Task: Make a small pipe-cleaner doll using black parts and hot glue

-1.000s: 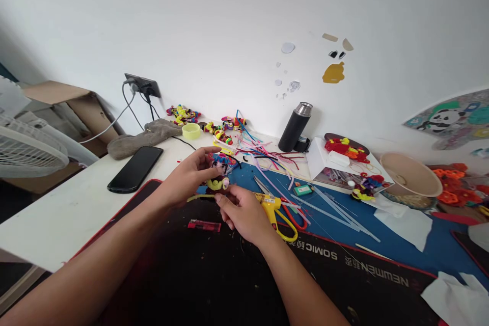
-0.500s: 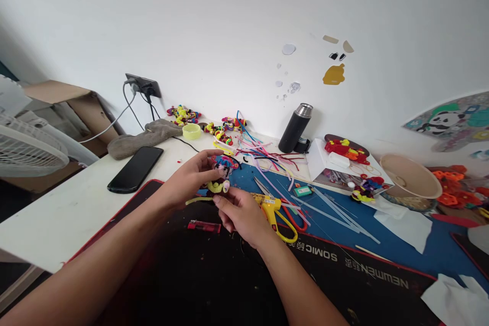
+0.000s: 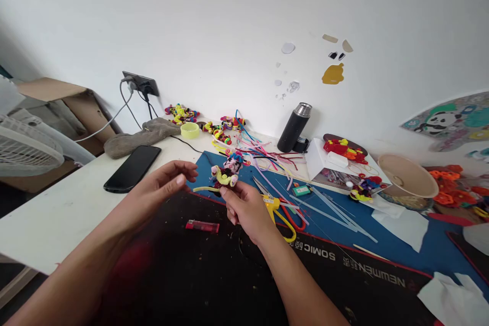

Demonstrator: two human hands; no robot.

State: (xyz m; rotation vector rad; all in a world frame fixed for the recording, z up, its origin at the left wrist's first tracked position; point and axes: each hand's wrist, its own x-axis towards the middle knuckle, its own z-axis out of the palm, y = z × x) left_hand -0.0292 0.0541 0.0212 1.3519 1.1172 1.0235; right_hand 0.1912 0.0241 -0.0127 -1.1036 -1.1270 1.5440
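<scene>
My right hand (image 3: 247, 209) pinches a small pipe-cleaner figure (image 3: 228, 170) with a pink face, blue and red headpiece and yellow body, held upright above the mat. A yellow pipe-cleaner strand (image 3: 204, 189) sticks out to the left from the figure's base. My left hand (image 3: 158, 191) hovers just left of the figure with fingers loosely apart and nothing in it. A red lighter (image 3: 202, 225) lies on the black mat (image 3: 214, 275) below both hands.
A yellow glue gun (image 3: 278, 210), red-handled scissors (image 3: 294, 216), loose pipe cleaners (image 3: 263, 158) and clear glue sticks (image 3: 336, 216) lie right of my hands. A black phone (image 3: 133, 168), grey cloth (image 3: 141, 137), black flask (image 3: 293, 127), white box (image 3: 338, 163), bowl (image 3: 408, 175) and fan (image 3: 26, 145) ring the desk.
My left hand has let go of the figure and drawn back to the left, opening. My right hand now holds the figure alone, lifted slightly up and right.
</scene>
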